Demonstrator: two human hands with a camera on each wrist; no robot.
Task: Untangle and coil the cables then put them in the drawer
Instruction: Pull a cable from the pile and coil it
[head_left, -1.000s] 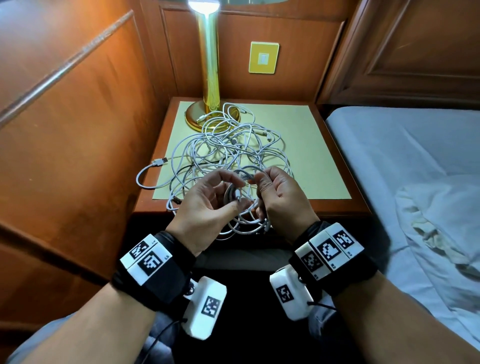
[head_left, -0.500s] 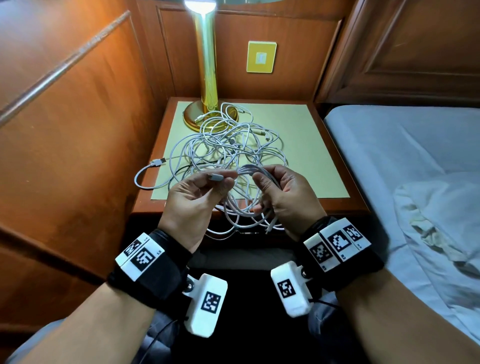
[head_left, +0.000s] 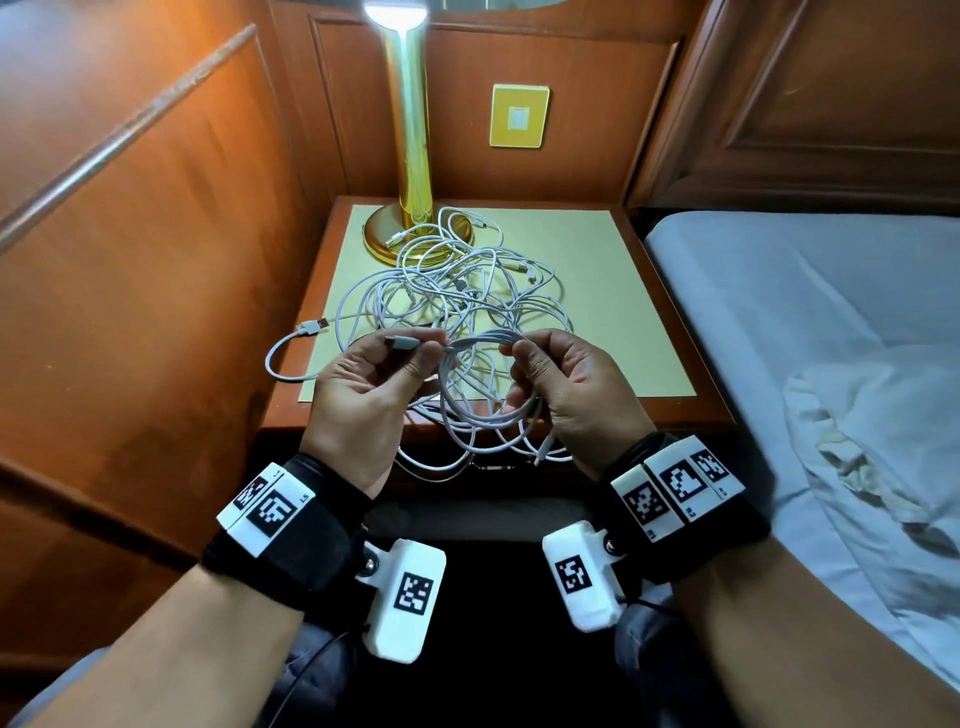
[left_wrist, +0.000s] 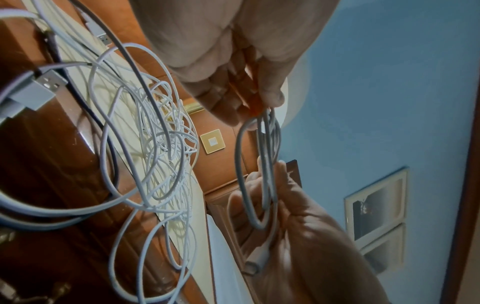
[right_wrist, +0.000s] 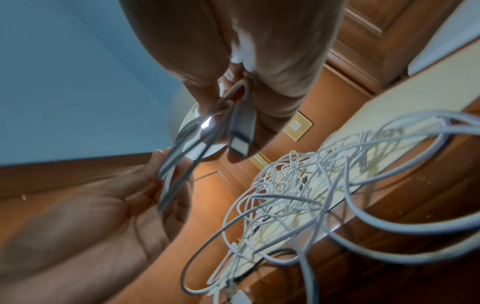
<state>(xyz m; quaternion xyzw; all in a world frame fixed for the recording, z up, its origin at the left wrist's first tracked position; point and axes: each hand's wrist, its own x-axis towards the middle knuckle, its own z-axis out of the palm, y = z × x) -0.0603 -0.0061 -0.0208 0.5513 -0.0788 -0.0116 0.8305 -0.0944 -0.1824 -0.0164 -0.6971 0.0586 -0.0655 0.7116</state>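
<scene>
Above the nightstand's front edge I hold one white cable, partly coiled. My left hand (head_left: 415, 356) pinches its grey plug end (head_left: 402, 342) between thumb and fingers. My right hand (head_left: 517, 356) grips the coil's loops (head_left: 483, 395) at their top, and the coil hangs down between my hands. The other plug (head_left: 541, 451) dangles by my right palm and shows close up in the right wrist view (right_wrist: 240, 135). In the left wrist view the loops (left_wrist: 259, 174) run from my left fingertips (left_wrist: 270, 98) down to my right hand (left_wrist: 291, 226). A tangle of white cables (head_left: 457, 291) lies behind. No drawer shows clearly.
The wooden nightstand (head_left: 691, 374) has a pale yellow top. A brass lamp (head_left: 413, 171) stands at its back left, with cables over its base. One USB end (head_left: 311, 327) hangs off the left edge. Wood panels close the left and back; a bed (head_left: 805, 338) lies right.
My hands have drawn apart. The left hand has pulled the plug end out of the coil to the left, and the coil has opened into wider loops in my right hand.
</scene>
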